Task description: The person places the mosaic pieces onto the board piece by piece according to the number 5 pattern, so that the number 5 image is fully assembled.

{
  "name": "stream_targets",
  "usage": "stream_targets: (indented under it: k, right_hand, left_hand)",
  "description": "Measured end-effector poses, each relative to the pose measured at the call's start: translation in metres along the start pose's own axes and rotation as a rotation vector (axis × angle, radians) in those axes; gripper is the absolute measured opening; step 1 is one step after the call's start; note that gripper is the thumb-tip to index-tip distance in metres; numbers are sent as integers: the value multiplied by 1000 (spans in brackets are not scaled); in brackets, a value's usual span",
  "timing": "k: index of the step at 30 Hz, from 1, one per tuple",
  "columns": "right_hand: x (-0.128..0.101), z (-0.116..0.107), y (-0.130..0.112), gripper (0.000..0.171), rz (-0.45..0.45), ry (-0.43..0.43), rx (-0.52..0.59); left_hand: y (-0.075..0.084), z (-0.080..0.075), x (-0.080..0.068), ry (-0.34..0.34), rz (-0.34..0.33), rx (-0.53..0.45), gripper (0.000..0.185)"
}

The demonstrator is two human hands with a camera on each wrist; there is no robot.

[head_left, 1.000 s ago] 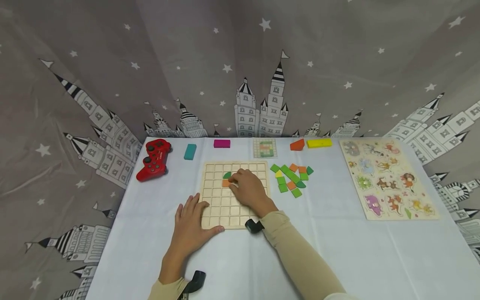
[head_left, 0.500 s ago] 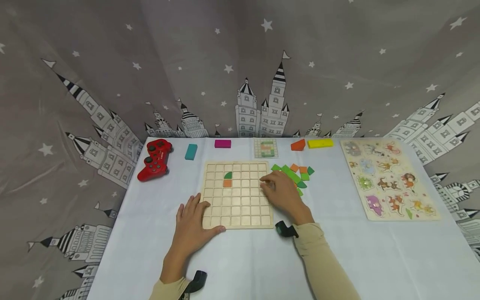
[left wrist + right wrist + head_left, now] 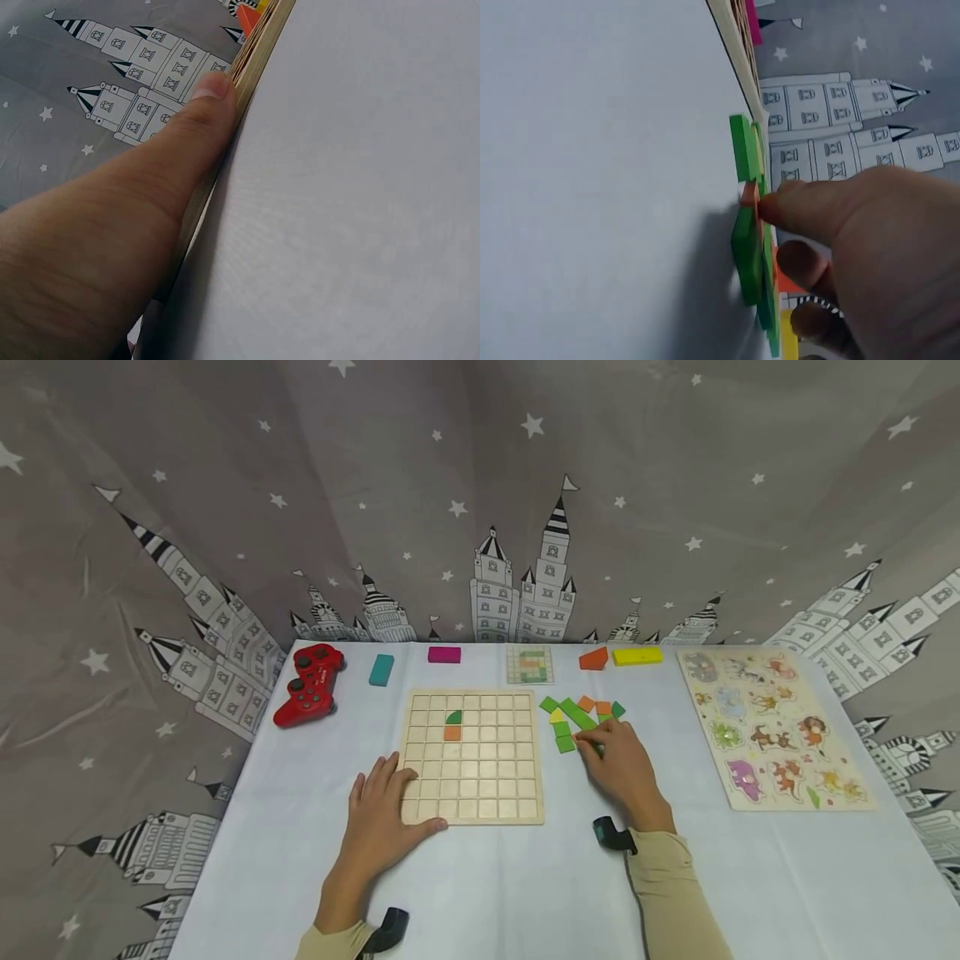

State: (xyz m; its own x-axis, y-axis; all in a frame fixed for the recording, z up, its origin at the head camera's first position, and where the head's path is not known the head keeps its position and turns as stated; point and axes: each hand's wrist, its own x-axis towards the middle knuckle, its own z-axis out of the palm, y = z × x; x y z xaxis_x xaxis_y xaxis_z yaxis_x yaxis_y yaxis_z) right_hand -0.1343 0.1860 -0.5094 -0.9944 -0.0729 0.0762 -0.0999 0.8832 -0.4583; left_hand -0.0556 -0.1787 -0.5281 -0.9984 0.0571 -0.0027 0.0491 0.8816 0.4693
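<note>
A square wooden grid board [image 3: 487, 785] lies on the white table, with a dark green quarter-round tile [image 3: 453, 717] above an orange square tile [image 3: 452, 733] in its cells. My left hand [image 3: 378, 814] rests spread at the board's near left corner; in the left wrist view its thumb [image 3: 187, 142] lies along the board's front edge. To the right of the board, my right hand [image 3: 624, 770] is at the scattered tiles, thumb and finger pinching another orange square tile [image 3: 749, 194]. Green tiles [image 3: 741, 150] flank it, and the hand hides part of the pile.
A small pattern card [image 3: 529, 664] lies behind the board. Along the back are a teal block [image 3: 381, 670], a magenta block [image 3: 444, 655], an orange block [image 3: 593, 658] and a yellow block [image 3: 637, 656]. A red game controller [image 3: 309, 685] sits left, an animal puzzle board [image 3: 776, 731] right.
My right hand has moved from beside the orange tile on the board rightward to the loose tiles, and its fingertips are now on an orange tile there. My left hand stays at the corner.
</note>
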Motion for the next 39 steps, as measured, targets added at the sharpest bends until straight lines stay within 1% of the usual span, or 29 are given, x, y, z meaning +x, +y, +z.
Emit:
stream_targets:
  k: [2,8,13,16,23,28,31,39]
  right_hand:
    - [0,0,-2,23,13,-16,-17]
    - [-2,0,-3,26,2,-55,18]
    - [-1,2,-4,33,5,-83,-11]
    - [1,3,-6,35,12,-95,-31]
    - [1,1,-9,36,29,-87,-52]
    - [0,0,-9,33,36,-110,-45]
    - [0,1,-8,33,31,-114,-62]
    - [-2,-1,-7,37,19,-91,-98]
  left_hand:
    - [0,1,0,2,4,-4,91]
    - [1,1,0,1,3,-5,91]
    - [-1,2,0,20,6,7,92]
    - [-2,2,-1,23,4,8,93]
    - [-1,1,-3,10,-8,1,94]
    - [-1,0,-2,15,1,3,94]
    - [-1,0,-2,22,10,5,93]
    - [0,-1,0,-3,3,-8,92]
